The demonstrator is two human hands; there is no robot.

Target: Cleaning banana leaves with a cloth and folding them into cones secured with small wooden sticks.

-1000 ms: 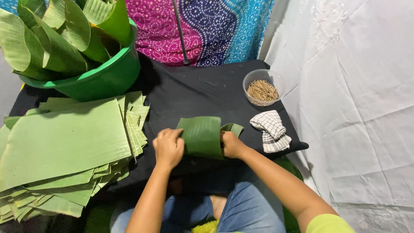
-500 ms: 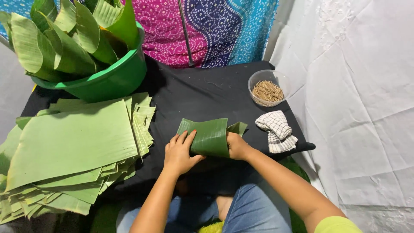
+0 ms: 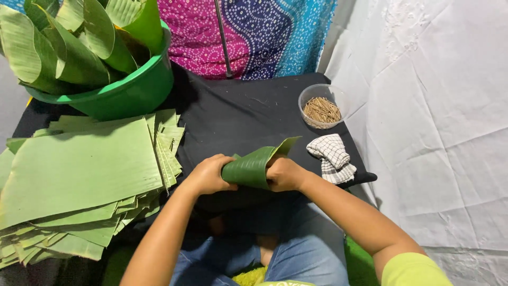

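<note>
A folded green banana leaf piece (image 3: 253,165) is curled into a cone-like shape just above the near edge of the black table (image 3: 243,114). My left hand (image 3: 208,175) grips its left end and my right hand (image 3: 284,173) grips its right side. One pointed corner of the leaf sticks up toward the far right. A thick stack of flat cut banana leaves (image 3: 79,175) lies to the left of my left hand.
A green tub (image 3: 129,92) full of rolled leaves stands at the back left. A clear bowl of small wooden sticks (image 3: 321,108) sits at the back right, with a checked cloth (image 3: 332,157) in front of it. White fabric hangs on the right, patterned cloth behind.
The leaf piece lay flat and folded on the table; now both hands have lifted it and curled it into a cone shape, closer to my body.
</note>
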